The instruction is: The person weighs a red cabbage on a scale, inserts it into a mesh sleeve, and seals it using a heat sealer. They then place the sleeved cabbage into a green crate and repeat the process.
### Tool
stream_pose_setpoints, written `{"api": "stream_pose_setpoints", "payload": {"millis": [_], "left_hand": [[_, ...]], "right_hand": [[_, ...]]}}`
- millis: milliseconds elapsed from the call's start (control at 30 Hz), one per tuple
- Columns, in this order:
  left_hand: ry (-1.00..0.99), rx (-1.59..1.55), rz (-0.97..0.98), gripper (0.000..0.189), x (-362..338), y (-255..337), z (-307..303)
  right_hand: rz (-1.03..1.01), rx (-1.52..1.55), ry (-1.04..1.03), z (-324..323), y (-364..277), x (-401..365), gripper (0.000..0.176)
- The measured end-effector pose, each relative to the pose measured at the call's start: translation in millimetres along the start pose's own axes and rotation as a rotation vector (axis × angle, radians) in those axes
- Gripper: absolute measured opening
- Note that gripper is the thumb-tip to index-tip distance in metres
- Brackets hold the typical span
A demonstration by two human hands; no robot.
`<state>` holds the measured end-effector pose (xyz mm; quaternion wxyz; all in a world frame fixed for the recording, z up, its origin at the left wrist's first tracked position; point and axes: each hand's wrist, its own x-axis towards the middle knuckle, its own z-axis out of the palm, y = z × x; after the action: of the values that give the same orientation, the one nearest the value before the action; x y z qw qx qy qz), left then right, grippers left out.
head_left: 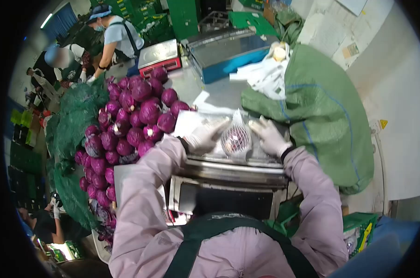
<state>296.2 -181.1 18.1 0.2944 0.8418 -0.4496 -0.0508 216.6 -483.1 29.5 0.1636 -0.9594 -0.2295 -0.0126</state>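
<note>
Head view: a round purple cabbage (234, 141) in stretchy white mesh (238, 121) sits at centre frame — gloved left hand (208, 135) and right hand (270, 136) beside it, fingers outstretched. Smooth, glossy cabbages (149, 112) heap centre-left.

Left grip (206, 137), right grip (271, 136): both gloved white. Between them, netting (238, 122) white, diamond-patterned, over purple cabbage (234, 140). Left of left grip: purple cabbage heap (136, 116); farther left, dark green mesh (74, 120). Right of right grip: green sack (337, 125), blue lines. Beyond grips: blue-sided box (221, 69), dark grey top. Sleeves (147, 173) behind grips: dusty lilac.
</note>
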Motion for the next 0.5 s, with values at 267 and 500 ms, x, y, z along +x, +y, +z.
{"api": "stream_pose_setpoints", "payload": {"millis": [267,500], "left_hand": [[-0.394,-0.698,-0.248,0.077,-18,38,15],[-0.892,-1.382,-0.764,0.059,-159,122,31]], "right_hand": [[0.042,0.916,-0.264,29,-23,-23,0.085],[0.696,1.687,-0.869,-12,-129,-136,0.051]]}}
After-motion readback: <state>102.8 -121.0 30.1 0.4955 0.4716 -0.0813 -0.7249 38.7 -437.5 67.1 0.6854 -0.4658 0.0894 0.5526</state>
